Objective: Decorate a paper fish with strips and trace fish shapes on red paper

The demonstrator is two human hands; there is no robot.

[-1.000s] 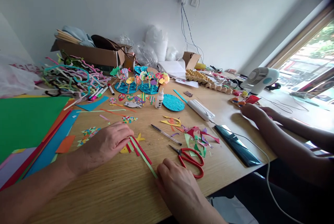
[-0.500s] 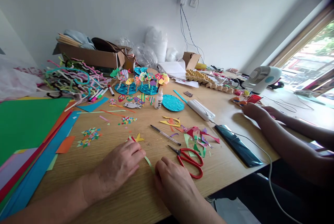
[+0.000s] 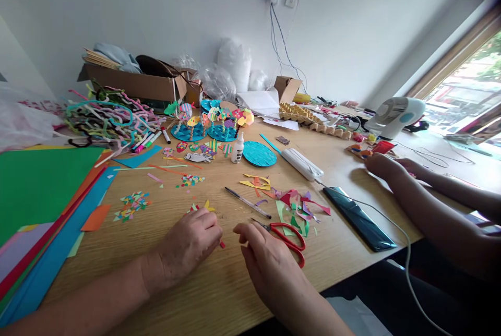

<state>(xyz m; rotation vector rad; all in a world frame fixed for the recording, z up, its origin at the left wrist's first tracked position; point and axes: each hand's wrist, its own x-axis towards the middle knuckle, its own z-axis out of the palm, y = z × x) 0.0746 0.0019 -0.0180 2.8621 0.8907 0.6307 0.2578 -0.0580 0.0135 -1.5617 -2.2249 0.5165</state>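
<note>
My left hand (image 3: pixel 190 244) rests low over the table with its fingers closed. A small red paper strip (image 3: pixel 223 245) pokes out at its fingertips, pinched there. Just beyond that hand lie a yellow paper star (image 3: pixel 209 205) and a few paper scraps. To the right, my right hand (image 3: pixel 266 255) is half curled, fingers apart, with nothing visible in it. It is beside the red-handled scissors (image 3: pixel 287 237) and covers part of them. A pen (image 3: pixel 248 202) lies ahead of both hands.
Coloured paper offcuts (image 3: pixel 295 208) lie beyond the scissors. A glue bottle (image 3: pixel 237 148) stands by a blue disc (image 3: pixel 259 154). At left are paper sheets (image 3: pixel 47 174) and confetti (image 3: pixel 133 205). A black packet (image 3: pixel 358 217) and another person's arms (image 3: pixel 410 190) are at right.
The light green strip between my hands is no longer visible, and a red strip shows at my left fingertips. My right hand has lifted slightly and its fingers have opened.
</note>
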